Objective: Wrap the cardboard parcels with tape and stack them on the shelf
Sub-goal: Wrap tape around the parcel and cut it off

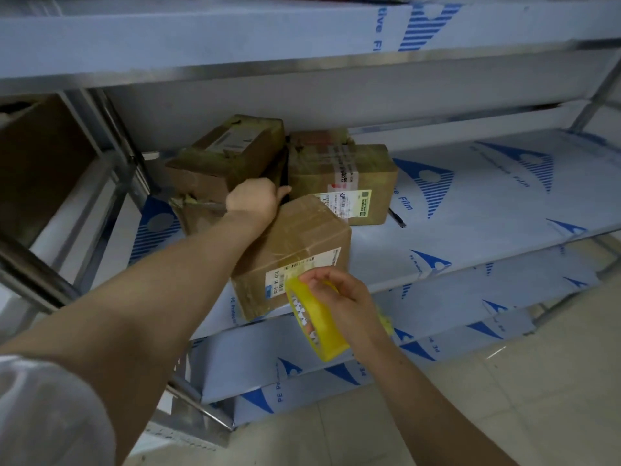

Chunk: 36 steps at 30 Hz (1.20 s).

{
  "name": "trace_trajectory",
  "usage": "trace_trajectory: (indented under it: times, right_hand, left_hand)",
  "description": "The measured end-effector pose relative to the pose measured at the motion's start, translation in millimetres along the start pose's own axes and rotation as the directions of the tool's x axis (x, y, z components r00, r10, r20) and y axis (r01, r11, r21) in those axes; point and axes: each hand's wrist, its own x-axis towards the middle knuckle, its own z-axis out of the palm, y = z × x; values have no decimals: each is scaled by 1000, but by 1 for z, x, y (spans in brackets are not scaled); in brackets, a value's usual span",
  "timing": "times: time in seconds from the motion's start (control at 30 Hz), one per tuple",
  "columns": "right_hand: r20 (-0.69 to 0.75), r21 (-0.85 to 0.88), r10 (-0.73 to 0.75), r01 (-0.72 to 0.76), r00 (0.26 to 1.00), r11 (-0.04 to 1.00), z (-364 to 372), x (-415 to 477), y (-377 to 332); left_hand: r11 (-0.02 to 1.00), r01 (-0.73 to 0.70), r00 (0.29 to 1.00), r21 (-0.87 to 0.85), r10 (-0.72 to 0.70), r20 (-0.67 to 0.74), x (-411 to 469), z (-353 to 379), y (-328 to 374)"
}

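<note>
**Parcel on shelf, tape at its label**

The parcel [295, 243] sits at the front edge of the shelf [470, 213], just before two rear parcels [342, 176]. The left grip [253, 200] hooks over its far top edge, fingers bent down out of sight. The right grip [342, 297] clasps a yellow tape roll [316, 326], fingertips by the parcel's near label.

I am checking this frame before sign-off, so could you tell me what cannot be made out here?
In the head view:
Fingers of the left hand: hidden behind its own back, so its grip on the front parcel is unclear.
Labels on the front parcel and rear right parcel: too blurred to read.
Part of the tape roll: covered by the right hand.
The brown box at left: cut off by the frame edge.
</note>
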Motion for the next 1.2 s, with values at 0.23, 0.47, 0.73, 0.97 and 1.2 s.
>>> trace_trajectory:
  times: [0.23,0.47,0.73,0.97,1.2]
  right_hand:
    - [13,-9,16,-15,1000,1000,1,4,1]
    - [37,-1,35,-35,999,999,0,6,-4]
    - [113,-19,86,-84,990,996,-8,8,-10]
    - [308,-23,94,-91,947,996,-24,4,-51]
    - [400,-12,70,-71,914,997,-14,30,-93]
  left_hand:
    - [992,-120,984,47,112,138,-34,-2,24]
    - [982,-181,957,54,163,241,-49,8,22]
    - [980,-197,678,42,105,727,-45,-56,-25]
    - [915,83,717,-396,221,661,-60,-49,-54]
    - [643,391,623,-659,342,704,-67,-42,-70]
